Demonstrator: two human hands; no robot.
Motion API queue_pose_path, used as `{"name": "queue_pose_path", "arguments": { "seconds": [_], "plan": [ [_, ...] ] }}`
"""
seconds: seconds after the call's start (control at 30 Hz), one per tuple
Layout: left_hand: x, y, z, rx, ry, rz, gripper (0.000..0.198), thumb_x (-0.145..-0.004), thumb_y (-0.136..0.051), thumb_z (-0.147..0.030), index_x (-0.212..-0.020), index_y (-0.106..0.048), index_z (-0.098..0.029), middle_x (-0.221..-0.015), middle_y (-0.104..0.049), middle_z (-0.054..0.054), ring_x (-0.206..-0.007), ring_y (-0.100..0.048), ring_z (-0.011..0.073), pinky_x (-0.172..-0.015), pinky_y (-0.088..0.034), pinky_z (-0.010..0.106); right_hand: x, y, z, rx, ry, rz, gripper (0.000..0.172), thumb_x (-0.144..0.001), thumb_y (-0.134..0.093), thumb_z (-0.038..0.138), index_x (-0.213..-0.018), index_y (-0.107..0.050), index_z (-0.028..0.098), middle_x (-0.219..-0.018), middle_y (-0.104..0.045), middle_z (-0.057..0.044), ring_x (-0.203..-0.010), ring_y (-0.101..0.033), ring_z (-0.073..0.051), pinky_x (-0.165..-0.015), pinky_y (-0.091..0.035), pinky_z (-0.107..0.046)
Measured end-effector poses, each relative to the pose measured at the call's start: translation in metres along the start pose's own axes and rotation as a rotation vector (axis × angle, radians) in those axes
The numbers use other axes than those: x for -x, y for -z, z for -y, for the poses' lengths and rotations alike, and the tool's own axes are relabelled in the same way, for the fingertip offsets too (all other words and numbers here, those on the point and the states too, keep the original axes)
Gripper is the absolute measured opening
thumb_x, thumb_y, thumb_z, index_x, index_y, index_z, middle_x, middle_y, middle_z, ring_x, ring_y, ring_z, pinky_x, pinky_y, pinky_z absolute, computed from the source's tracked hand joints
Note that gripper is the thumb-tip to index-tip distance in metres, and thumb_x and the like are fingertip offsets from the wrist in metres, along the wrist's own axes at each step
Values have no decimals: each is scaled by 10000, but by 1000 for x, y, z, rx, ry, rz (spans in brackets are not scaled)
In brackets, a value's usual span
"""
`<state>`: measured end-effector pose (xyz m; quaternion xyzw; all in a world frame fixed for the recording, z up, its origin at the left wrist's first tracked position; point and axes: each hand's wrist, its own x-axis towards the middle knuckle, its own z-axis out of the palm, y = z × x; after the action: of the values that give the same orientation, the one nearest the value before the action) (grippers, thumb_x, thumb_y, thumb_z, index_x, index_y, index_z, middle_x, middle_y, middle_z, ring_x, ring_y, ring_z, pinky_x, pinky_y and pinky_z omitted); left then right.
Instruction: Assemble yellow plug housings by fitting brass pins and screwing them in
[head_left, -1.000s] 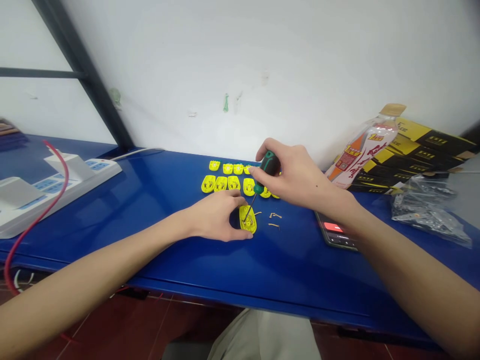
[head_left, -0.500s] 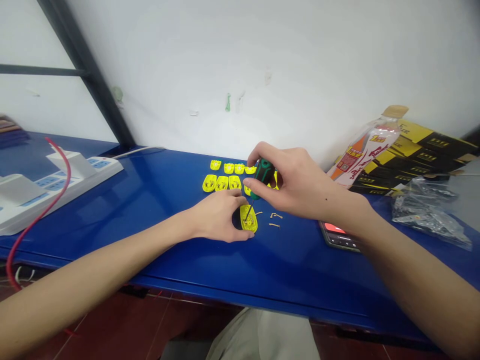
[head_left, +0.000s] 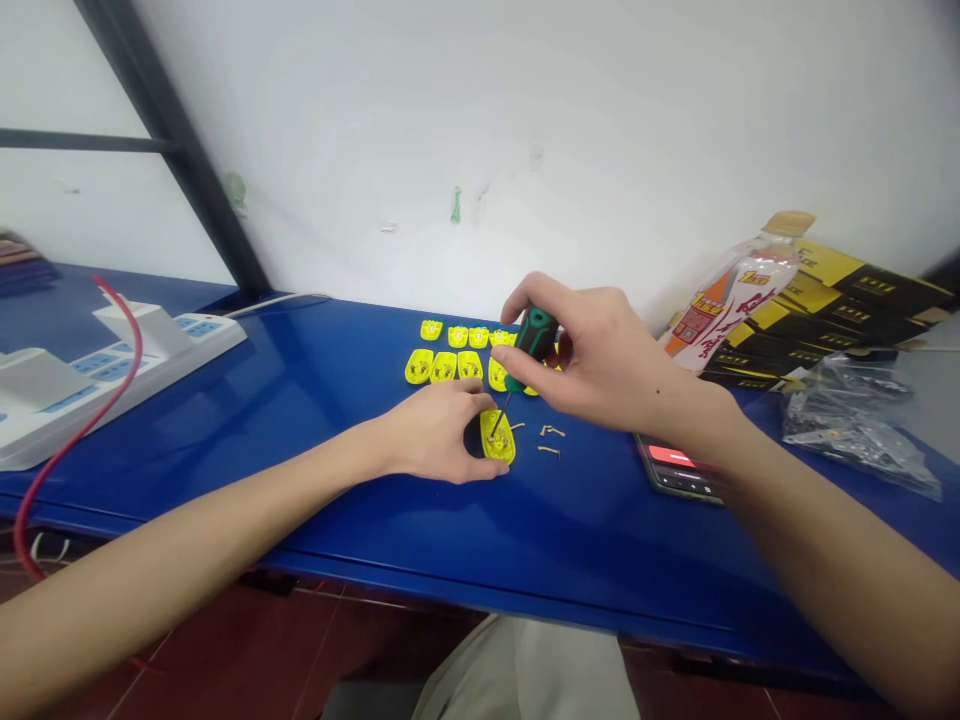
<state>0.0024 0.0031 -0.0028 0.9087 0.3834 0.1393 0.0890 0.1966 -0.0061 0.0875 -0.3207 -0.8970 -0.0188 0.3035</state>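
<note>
On the blue table my left hand pinches a yellow plug shell lying open side up, thumb and fingers closed round its left edge. My right hand is closed on the green handle of a small screwdriver. The thin shaft slants down and its tip rests inside the shell. Behind them several more yellow shells lie in two rows near the wall. A few small brass pieces lie just right of the held shell.
White power strips with a red cable sit at the left. A phone lies under my right wrist. A drink bottle, black-and-yellow boxes and a clear bag of parts are at the right.
My right hand has turned the screwdriver handle between its fingers, shifting slightly up and right; the tip stays in the shell. My left hand has not moved.
</note>
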Motion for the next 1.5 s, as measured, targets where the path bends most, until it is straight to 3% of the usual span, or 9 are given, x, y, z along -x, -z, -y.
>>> {"name": "queue_pose_path", "arguments": {
  "seconds": [0.3, 0.5, 0.57, 0.77, 1.3, 1.5],
  "plan": [
    [1, 2, 0, -48, 10, 21, 701, -764, -626, -679, -1194, -668, -127, -977, -636, 106, -887, -637, 293, -808, -519, 413, 0, 0, -5, -11, 6, -11, 161, -851, -607, 243, -993, -576, 174, -615, -575, 37, -516, -477, -98, -551, -375, -259],
    [2, 8, -1, 3, 3, 31, 757, -764, -641, -680, -1308, -600, -156, -1065, -625, 112, -917, -618, 275, -762, -506, 367, 0, 1, -4, -30, 5, -31, 152, -840, -614, 222, -979, -580, 173, -618, -575, 37, -514, -490, -98, -542, -379, -260],
    [3, 10, -1, 18, 13, 17, 695, -765, -657, -649, -1264, -614, -167, -1072, -612, 106, -890, -607, 256, -731, -496, 351, 0, 2, -5, -37, 8, -34, 150, -835, -616, 214, -974, -580, 173, -626, -579, 32, -522, -493, -101, -540, -376, -263],
    [1, 10, -1, 35, 29, -55, 157, -858, -595, -325, -862, -655, -179, -876, -604, 38, -697, -539, 157, -632, -416, 296, -1, 3, -11, -5, -6, -76, 140, -836, -612, 237, -962, -576, 190, -601, -545, 38, -514, -460, -110, -552, -357, -284],
    [-1, 0, -3, 118, 31, 0, 127, -810, -582, -170, -719, -671, -168, -653, -624, -5, -561, -495, 108, -546, -371, 249, -1, 6, -14, -2, -14, -81, 148, -839, -620, 254, -967, -590, 188, -600, -548, 33, -523, -453, -117, -559, -346, -289],
    [-2, 2, 0, 29, -35, 16, 134, -868, -554, -142, -806, -671, -158, -785, -659, 32, -697, -573, 150, -647, -417, 278, -1, 6, -16, 10, -3, -85, 152, -840, -618, 253, -972, -590, 184, -602, -545, 35, -517, -439, -110, -559, -343, -283]
  ]
}}
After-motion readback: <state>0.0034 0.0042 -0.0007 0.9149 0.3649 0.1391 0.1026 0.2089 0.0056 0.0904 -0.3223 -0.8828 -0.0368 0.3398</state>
